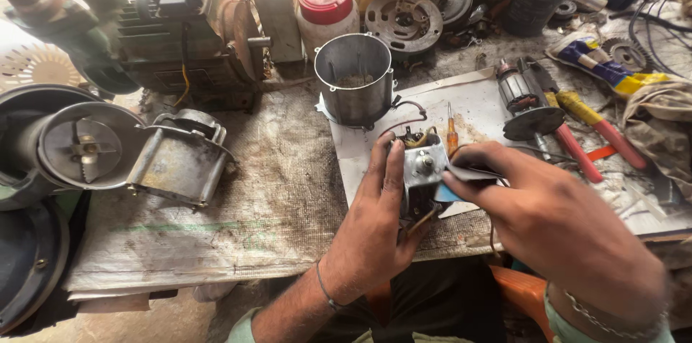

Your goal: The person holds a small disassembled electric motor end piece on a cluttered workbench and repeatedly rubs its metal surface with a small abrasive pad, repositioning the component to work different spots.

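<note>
The step in hand looked like cleaning or sanding the small motor (420, 170), which was held up just above the near edge of the bench (274, 192), in front of the white sheet (476, 109). The left hand (375, 224) gripped the motor from the left and from below: the fingers (393, 163) stood up along its left side, and the thumb seemed to go under it, but this part was hidden. The right hand (548, 220) came from the right, and its fingertips pinched a small dark strip (468, 172), maybe abrasive paper, whose edge touched the metal end plate of the motor beside the shaft. So both hands were closed, one on the motor and one on the strip.

I judge that the next move called for a firm left grip and short, light strokes of the strip, because thin wires (412, 124) ran from the motor's top to the steel cup (355, 78) further away. An armature (520, 96) and a screwdriver (451, 134) lay on the sheet.
</note>
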The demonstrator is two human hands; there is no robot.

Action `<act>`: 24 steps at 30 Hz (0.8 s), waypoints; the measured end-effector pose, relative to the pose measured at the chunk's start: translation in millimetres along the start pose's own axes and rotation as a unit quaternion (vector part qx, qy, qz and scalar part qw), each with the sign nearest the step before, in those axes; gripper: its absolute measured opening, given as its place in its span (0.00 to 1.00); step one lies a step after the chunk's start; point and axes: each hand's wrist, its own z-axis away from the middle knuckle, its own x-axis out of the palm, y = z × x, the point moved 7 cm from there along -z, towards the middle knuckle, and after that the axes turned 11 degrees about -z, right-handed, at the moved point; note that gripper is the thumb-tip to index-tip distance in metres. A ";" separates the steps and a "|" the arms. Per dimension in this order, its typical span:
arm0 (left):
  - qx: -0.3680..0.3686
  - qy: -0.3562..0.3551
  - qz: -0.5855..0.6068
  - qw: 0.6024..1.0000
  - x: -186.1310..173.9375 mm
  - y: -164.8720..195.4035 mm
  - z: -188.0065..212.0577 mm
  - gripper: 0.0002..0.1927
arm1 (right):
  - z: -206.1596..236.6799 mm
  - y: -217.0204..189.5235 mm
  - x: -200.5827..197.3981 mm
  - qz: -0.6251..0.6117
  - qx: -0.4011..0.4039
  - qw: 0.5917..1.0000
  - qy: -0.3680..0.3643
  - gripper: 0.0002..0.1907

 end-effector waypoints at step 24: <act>0.019 0.035 0.016 0.999 -4.0 0.7 0.3 0.58 | 5.7 14.4 1.9 -0.053 0.010 0.997 0.062 0.19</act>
